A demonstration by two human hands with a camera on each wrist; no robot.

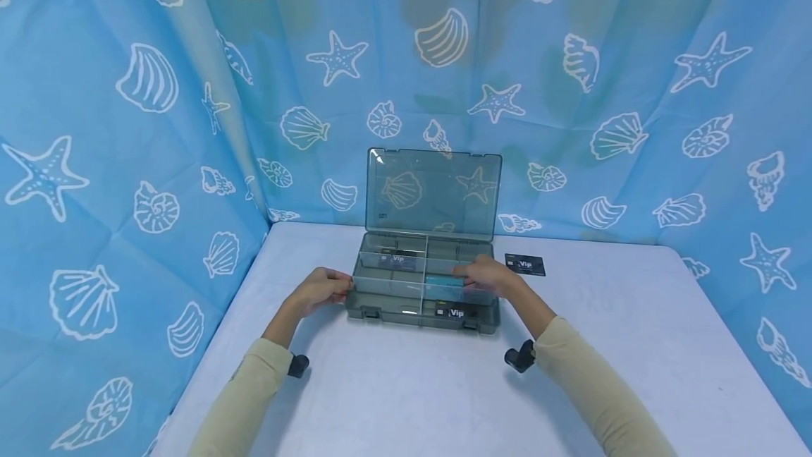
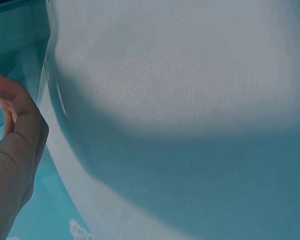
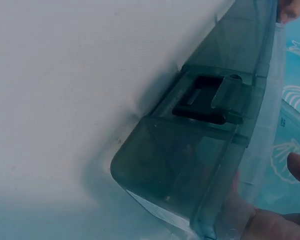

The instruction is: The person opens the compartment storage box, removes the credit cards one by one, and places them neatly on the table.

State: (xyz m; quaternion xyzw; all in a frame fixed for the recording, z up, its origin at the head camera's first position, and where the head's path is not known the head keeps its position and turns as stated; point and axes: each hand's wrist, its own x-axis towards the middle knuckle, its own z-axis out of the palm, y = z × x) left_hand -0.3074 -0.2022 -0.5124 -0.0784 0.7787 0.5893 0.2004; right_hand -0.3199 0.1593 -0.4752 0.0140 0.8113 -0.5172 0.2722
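A grey see-through divided box lies on the table with its lid raised at the back. My left hand grips the box's left wall, its fingertips at the rim. My right hand reaches over the right side and pinches a blue card low in the middle right compartment; the fingertips are partly hidden behind a clear divider. A black Vip card lies in the front right compartment. Another black Vip card shows through a divider in a left compartment toward the back.
One more black card marked Vip lies on the white table, just right of the box. A blue shell-print curtain hangs behind and along the sides. Latches, one a dark latch, stick out from the box's front wall.
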